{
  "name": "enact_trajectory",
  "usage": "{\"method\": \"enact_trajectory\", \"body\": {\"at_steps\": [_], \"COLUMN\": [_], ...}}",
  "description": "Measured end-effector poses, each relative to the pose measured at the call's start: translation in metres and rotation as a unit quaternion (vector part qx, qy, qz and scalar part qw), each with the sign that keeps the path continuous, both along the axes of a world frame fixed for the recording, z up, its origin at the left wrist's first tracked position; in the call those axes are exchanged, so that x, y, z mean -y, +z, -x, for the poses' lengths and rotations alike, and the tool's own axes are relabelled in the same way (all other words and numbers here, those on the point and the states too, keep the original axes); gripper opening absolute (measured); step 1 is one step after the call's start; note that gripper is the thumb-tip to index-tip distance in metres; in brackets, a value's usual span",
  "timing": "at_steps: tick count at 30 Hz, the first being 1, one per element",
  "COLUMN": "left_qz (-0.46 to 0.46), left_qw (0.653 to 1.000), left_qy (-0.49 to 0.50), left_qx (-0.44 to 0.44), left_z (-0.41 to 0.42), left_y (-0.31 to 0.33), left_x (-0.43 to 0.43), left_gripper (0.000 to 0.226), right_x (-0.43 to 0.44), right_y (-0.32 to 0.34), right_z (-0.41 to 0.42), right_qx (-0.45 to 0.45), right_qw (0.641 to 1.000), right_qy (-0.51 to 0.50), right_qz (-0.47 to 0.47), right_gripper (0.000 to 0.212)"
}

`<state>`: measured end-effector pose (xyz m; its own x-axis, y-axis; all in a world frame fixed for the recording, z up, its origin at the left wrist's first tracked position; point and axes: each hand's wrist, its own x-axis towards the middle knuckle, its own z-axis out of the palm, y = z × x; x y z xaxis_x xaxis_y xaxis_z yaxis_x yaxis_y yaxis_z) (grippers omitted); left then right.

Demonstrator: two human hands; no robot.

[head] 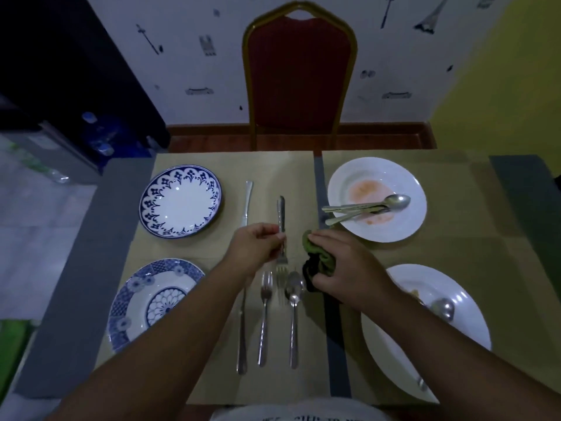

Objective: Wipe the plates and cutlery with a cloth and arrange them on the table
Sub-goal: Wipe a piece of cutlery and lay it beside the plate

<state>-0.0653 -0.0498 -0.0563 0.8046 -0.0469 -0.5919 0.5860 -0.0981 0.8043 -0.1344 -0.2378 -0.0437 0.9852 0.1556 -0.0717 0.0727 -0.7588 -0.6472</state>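
My left hand (258, 244) pinches a fork (282, 220) by its shaft, tines pointing toward me, just above the mat. My right hand (343, 262) grips a bunched green cloth (318, 256) right beside it. Two blue-patterned plates (180, 200) (151, 302) lie on the left. A knife (242, 329), a fork (264, 314) and a spoon (294, 311) lie side by side before me. Another knife (247, 202) lies farther off. A stained white plate (376, 199) at far right carries a spoon and more cutlery (364, 208). A near white plate (425, 329) carries a spoon (443, 308).
Beige placemats (212, 375) cover a grey table (76, 268). A red chair with a gold frame (299, 77) stands at the far side. Water bottles (97, 132) and a dark cabinet stand on the floor at the left.
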Motion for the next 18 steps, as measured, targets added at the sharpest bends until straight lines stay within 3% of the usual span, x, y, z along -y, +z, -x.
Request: {"method": "enact_trajectory", "body": {"at_steps": [10,14,16,18], "left_qz": [-0.129,-0.264,-0.277,-0.302], "left_qw": [0.988,0.942,0.926,0.882], "left_qy": [-0.081,-0.147,-0.165,-0.240], "left_qx": [0.016,0.147,0.197,0.272], "left_z": [-0.085,-0.079,-0.071,-0.061], "left_y": [-0.055,-0.064,-0.064,-0.068], "left_x": [-0.003,-0.011,-0.019,-0.028], "left_gripper": [0.011,0.016,0.011,0.029], "right_x": [-0.035,-0.038,-0.038,-0.038], "right_y": [-0.025,-0.031,-0.032,-0.031], "right_z": [-0.056,-0.055,-0.054,-0.052], "right_qx": [-0.030,-0.051,-0.057,-0.061], "right_qw": [0.999,0.998,0.997,0.997], "right_qy": [-0.022,-0.029,-0.036,-0.041], "right_qz": [0.009,0.023,0.025,0.031], "right_gripper": [0.073,0.074,0.073,0.073]}}
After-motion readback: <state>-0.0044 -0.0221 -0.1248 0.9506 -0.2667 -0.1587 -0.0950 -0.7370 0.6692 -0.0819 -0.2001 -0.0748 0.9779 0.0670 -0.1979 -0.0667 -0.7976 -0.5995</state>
